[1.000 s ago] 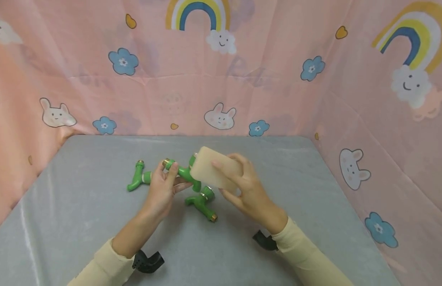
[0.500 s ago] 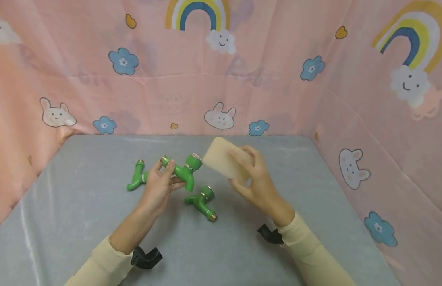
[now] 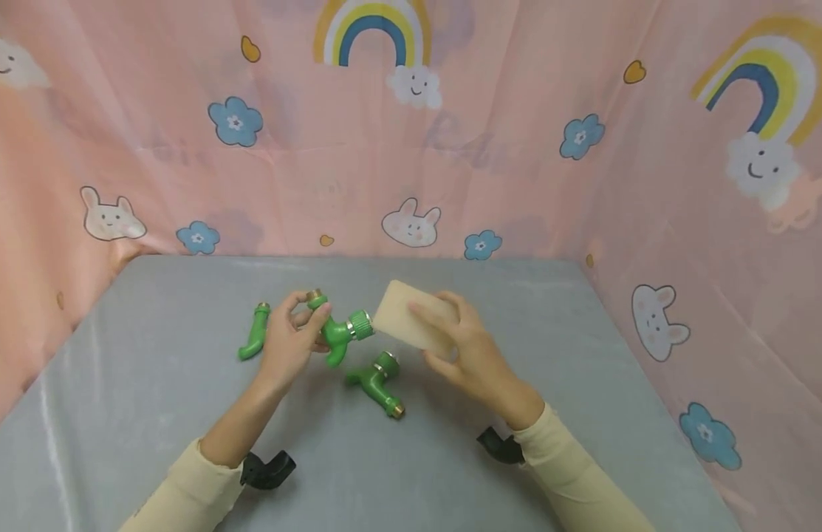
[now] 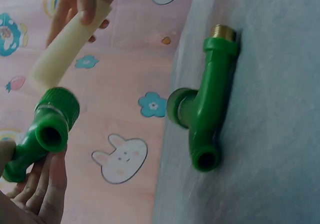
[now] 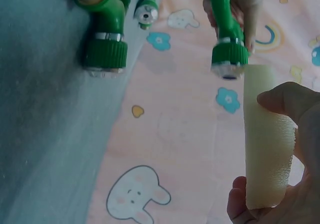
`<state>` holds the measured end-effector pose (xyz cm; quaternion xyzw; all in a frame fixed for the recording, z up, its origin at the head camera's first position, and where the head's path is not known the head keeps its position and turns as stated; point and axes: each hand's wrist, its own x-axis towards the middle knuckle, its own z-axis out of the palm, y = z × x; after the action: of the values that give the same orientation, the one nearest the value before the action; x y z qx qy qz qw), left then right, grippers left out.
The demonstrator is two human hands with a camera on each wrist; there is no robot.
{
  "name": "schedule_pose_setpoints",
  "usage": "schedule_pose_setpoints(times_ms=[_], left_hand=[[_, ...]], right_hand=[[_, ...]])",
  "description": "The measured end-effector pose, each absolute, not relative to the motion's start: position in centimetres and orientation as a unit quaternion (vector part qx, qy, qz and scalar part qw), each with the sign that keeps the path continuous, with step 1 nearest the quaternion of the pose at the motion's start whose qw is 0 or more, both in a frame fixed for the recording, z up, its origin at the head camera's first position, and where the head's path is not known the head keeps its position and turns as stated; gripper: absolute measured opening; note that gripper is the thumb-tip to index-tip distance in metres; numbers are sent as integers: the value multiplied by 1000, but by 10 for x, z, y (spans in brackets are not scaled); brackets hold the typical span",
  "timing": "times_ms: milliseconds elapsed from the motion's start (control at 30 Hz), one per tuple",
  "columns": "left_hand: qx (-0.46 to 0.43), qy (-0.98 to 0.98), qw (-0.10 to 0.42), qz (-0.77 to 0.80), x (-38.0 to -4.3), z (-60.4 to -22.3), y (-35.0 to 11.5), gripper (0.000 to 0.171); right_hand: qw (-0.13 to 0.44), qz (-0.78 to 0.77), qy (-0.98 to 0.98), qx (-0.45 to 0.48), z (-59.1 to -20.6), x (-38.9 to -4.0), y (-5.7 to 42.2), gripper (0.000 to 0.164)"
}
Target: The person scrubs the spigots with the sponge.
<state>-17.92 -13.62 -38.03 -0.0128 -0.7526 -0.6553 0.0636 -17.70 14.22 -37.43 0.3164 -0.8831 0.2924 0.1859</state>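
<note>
Near mid-frame, the left hand (image 3: 288,344) pinches a green plastic brass-ended tap (image 3: 335,334); the right hand (image 3: 475,350) grips a cream rectangular sponge (image 3: 396,314) by its ribbed knob (image 3: 361,324), contact unclear; light strokes against a steady tap seem best.

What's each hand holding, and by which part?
Left hand: green tap, near its brass end. Right hand: cream block, by the end farther from that tap.

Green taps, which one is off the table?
The held tap, gripped by the left hand; the leftmost tap and nearest tap lie on the grey tabletop.
</note>
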Motion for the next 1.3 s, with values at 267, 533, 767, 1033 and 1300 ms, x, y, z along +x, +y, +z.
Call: schedule_pose_setpoints(times_ms=[267, 533, 767, 1033, 1300], left_hand=[[-43, -790, 8, -611, -182, -378, -153, 50], [-20, -784, -43, -619, -194, -388, -163, 48], [-4, -791, -64, -608, -198, -396, -168, 48], [-1, -811, -83, -580, -204, -410, -171, 48], [5, -813, -99, -574, -207, -416, -174, 46]], right_hand=[[189, 303, -881, 311, -374, -182, 149, 63], [180, 286, -885, 320, -377, -184, 149, 62], [171, 281, -888, 322, -378, -184, 149, 61], [169, 286, -887, 321, -379, -181, 151, 62], [160, 277, -890, 324, -377, -183, 150, 61]])
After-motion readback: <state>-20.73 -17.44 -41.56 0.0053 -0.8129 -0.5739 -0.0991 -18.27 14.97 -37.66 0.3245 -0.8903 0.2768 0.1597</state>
